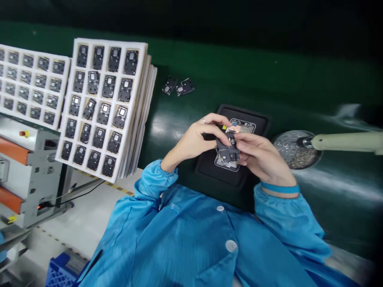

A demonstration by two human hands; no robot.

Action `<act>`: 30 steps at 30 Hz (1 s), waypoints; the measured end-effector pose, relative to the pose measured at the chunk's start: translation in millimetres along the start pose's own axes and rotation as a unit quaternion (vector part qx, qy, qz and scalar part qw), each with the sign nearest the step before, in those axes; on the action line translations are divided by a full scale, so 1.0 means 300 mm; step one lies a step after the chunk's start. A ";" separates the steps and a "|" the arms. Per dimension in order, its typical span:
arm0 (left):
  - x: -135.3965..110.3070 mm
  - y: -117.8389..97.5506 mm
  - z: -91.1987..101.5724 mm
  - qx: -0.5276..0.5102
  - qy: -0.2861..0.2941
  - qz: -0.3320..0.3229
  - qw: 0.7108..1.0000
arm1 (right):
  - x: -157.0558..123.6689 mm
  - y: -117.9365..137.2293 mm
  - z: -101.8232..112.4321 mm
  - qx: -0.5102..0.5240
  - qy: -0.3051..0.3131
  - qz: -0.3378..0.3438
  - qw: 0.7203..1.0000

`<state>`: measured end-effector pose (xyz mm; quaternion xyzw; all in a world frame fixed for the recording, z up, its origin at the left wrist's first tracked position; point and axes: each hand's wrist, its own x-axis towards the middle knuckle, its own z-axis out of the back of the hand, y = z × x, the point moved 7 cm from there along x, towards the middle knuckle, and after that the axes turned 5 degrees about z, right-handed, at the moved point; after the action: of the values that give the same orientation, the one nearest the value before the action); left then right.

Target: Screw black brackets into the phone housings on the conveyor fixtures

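Observation:
Both my hands grip one black phone part (228, 152), a flat piece with cut-outs and small metal contacts. My left hand (199, 137) pinches its left and upper edge, and my right hand (265, 155) closes on its right edge. Beneath it lies an open phone body (249, 126), partly hidden by the part and my fingers. The phone body rests on a black padded mat (206, 169) on the green table. A blue band circles my right wrist.
Left stands a stack of white foam trays (103, 101) full of similar black parts; another filled tray (32, 81) sits beyond. Several loose parts (178, 86) lie near the stack. At right are a round dish of small screws (296, 149) and an electric screwdriver (347, 142).

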<state>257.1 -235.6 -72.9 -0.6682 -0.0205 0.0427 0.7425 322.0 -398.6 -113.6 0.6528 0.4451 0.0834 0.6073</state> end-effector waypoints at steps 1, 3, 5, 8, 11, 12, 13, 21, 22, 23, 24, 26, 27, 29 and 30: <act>0.001 -0.002 -0.003 0.006 0.002 -0.011 1.000 | -0.004 0.000 0.010 -0.001 -0.005 -0.004 1.000; 0.000 -0.006 -0.018 0.003 0.012 -0.040 0.999 | -0.013 -0.002 0.025 -0.006 -0.016 -0.012 1.000; -0.002 -0.003 -0.039 0.008 0.013 -0.060 0.998 | -0.019 -0.002 0.041 -0.015 -0.034 -0.006 0.999; -0.009 0.023 -0.057 0.057 -0.025 -0.054 0.997 | -0.023 0.024 0.094 -0.011 -0.110 0.059 0.992; -0.028 0.075 -0.050 0.180 -0.112 -0.010 0.977 | -0.034 0.062 0.170 0.001 -0.197 0.150 0.969; -0.037 0.096 -0.050 0.233 -0.135 0.014 0.963 | -0.036 0.072 0.190 0.003 -0.213 0.177 0.961; -0.046 0.118 -0.055 0.284 -0.143 0.038 0.947 | -0.038 0.080 0.207 0.002 -0.225 0.205 0.952; -0.116 0.173 -0.126 0.403 -0.084 0.088 0.907 | -0.047 0.082 0.235 -0.198 -0.264 0.284 0.900; -0.126 0.166 -0.127 0.404 -0.081 0.090 0.907 | -0.041 0.083 0.225 -0.235 -0.234 0.276 0.902; -0.135 0.157 -0.129 0.407 -0.079 0.091 0.905 | -0.037 0.087 0.212 -0.286 -0.200 0.271 0.897; -0.144 0.146 -0.130 0.413 -0.079 0.092 0.903 | -0.035 0.092 0.197 -0.339 -0.166 0.271 0.886; -0.159 0.119 -0.132 0.434 -0.088 0.090 0.892 | -0.030 0.100 0.168 -0.415 -0.111 0.278 0.859; -0.163 0.103 -0.137 0.446 -0.093 0.085 0.886 | -0.027 0.101 0.155 -0.433 -0.090 0.282 0.852; -0.167 0.071 -0.156 0.466 -0.093 0.066 0.877 | -0.017 0.096 0.135 -0.441 -0.062 0.283 0.850; -0.167 0.059 -0.171 0.472 -0.086 0.054 0.876 | -0.011 0.092 0.129 -0.439 -0.057 0.282 0.851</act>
<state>211.0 -289.0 -94.6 -0.2322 -0.0251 0.1447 0.9615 358.3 -425.0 -98.0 0.4193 0.1234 0.4006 0.8053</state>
